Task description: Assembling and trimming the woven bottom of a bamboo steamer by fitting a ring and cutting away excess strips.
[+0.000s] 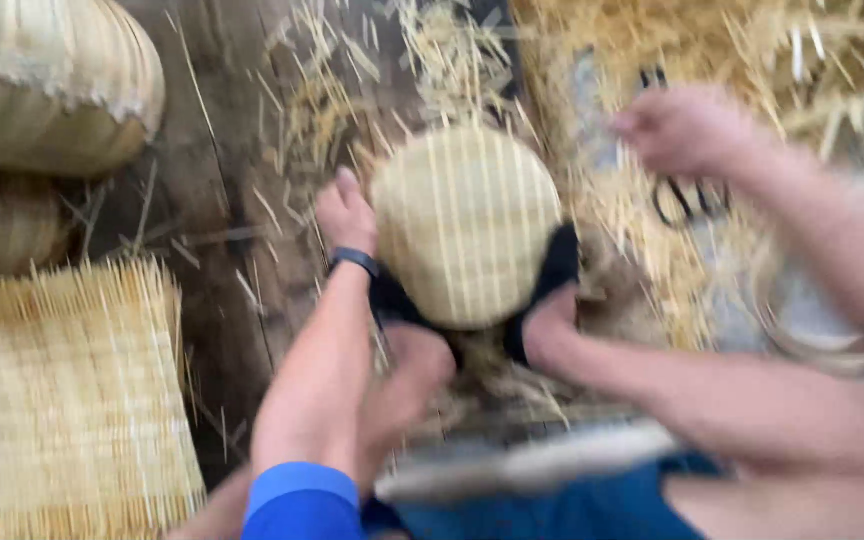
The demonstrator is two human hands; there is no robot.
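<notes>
Blurred view from a head cam, looking down at a person seated on a wooden plank floor (222,200) littered w/ straw. At centre sits a round woven bamboo basket (464,225), pale yellow w/ thin vertical splints across its top, held between the person's bare feet, which press in from both sides below it. The left hand (345,215), w/ a dark band at the wrist, rests against the basket's left edge, fingers pointing away from the camera and laid close together; whether it grips the rim can't be told from the blur. The right hand (687,130) is raised in the air to the upper right, apart from the basket, fingers loosely curled, nothing visible in it. Just beside that hand, a pair of scissors w/ black handles (677,195) lies on the straw-covered floor. At far left, a flat woven bamboo mat (67,400) w/ loose splint ends, and above it two rounded finished baskets (47,80), stacked. A heap of straw shavings (712,40) fills the upper right.
</notes>
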